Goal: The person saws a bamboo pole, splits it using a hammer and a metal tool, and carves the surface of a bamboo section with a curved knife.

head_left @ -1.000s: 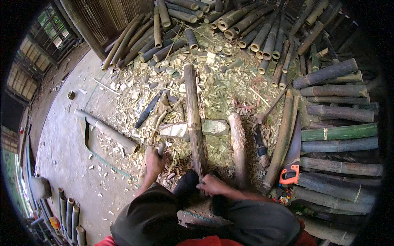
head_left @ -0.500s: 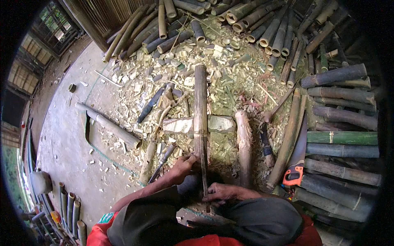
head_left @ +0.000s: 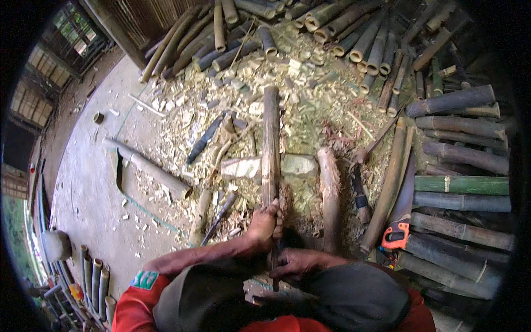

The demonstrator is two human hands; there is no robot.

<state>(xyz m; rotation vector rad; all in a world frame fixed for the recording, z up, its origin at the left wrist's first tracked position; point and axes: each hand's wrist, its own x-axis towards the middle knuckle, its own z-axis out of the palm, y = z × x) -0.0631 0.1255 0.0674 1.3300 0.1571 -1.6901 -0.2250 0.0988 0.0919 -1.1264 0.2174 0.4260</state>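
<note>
A brown bamboo pole points away from me, lying across a low pale-topped block. My left hand is closed around the pole's near end, its knuckles upward. Between my knees my right hand is closed on a narrow dark bar, whose lower end sticks out below the fingers. The bar's upper part is hidden behind my left hand, so its kind is unclear. To the right of the pole stands a rough peeled wooden post.
Pale wood chips cover the ground ahead. Stacked bamboo poles line the right side, with an orange-handled saw beside them. A dark-handled tool and another bamboo length lie at left.
My left hand has moved right and slightly away from me, from the pole's left side to a grip around it. My right hand stays low with the bar.
</note>
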